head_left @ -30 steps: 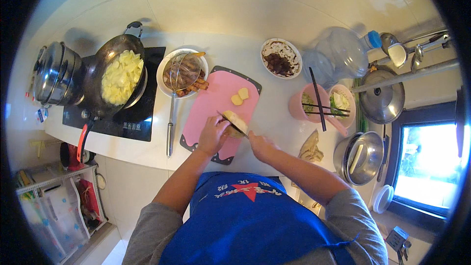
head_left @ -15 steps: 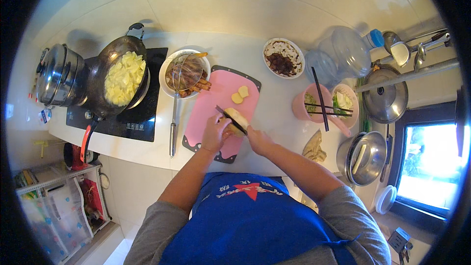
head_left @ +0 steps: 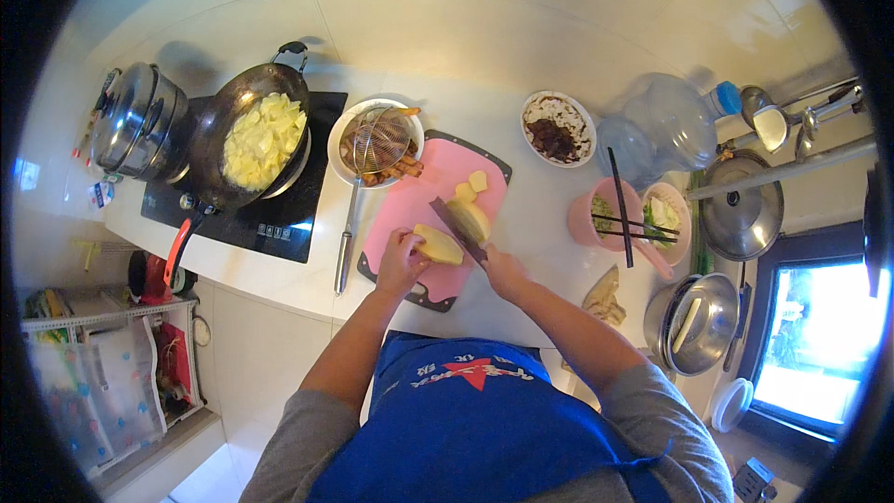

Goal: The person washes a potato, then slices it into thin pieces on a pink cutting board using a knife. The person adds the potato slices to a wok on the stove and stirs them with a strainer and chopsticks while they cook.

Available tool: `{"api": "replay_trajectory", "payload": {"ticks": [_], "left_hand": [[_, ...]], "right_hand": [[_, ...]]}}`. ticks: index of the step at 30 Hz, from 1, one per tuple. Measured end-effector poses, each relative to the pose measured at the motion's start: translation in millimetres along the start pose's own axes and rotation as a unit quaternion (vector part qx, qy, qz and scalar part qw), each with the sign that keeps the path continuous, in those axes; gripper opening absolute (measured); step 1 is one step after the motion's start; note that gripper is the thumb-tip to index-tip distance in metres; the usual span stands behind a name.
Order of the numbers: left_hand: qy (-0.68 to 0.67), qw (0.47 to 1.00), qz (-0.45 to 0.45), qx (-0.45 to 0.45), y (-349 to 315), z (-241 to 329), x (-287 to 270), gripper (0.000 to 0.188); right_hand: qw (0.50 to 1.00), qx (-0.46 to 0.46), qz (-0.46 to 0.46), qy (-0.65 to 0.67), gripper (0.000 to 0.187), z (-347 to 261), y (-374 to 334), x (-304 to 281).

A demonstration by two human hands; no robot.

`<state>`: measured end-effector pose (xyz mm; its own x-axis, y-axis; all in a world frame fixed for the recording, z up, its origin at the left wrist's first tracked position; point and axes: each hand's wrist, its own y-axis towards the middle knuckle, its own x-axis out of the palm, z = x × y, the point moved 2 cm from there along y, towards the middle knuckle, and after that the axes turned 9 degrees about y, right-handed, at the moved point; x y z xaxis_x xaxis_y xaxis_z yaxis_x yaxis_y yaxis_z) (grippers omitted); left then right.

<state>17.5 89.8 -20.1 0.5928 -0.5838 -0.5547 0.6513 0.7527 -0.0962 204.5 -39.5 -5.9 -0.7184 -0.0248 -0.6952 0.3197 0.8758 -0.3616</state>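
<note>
Head view: over the pink cutting board (head_left: 442, 166), the left hand (head_left: 402, 262) grips a pale yellow piece (head_left: 439, 246) at its right, long axis slanting from far left to near right, roughly along the knife (head_left: 454, 228) clasped in the right hand (head_left: 506, 276); the second piece (head_left: 474, 221) lies beyond the blade, nearer the right hand.

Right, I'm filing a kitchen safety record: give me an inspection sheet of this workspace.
Surface: white counter under pink cutting board.
Job's things: knife between left piece and right piece of pale-yellow food; slices beyond.
Clutter: strainer across bowl; dark chopsticks over pink containers.
Hands: left hand holds left piece; right hand grips knife.
Cables: nothing clearly seen.
Surroundings: wok of pale-yellow pieces on black hob, left; window, right.
</note>
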Motion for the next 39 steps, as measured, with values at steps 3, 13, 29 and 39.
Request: {"api": "replay_trajectory", "payload": {"ticks": [3, 13, 29, 39], "left_hand": [[0.027, 0.999, 0.018, -0.012, -16.2, -2.9, 0.4, 0.061], [0.246, 0.964, -0.051, 0.084, -12.9, 23.0, 1.5, 0.08], [-0.052, 0.984, -0.109, -0.128, 15.6, -37.3, -7.8, 0.033], [0.214, 0.975, -0.01, -0.065, 6.8, 14.4, -24.9, 0.039]], "right_hand": [[0.997, 0.052, -0.043, 0.04, 0.024, -8.7, -13.9, -4.3], [0.996, 0.04, -0.027, 0.078, 0.02, -10.4, -48.7, -24.7], [0.979, 0.104, -0.007, 0.177, 0.02, -18.4, -60.4, -46.9], [0.992, 0.054, -0.115, 0.01, 0.034, -57.6, -58.8, -50.7]]}}
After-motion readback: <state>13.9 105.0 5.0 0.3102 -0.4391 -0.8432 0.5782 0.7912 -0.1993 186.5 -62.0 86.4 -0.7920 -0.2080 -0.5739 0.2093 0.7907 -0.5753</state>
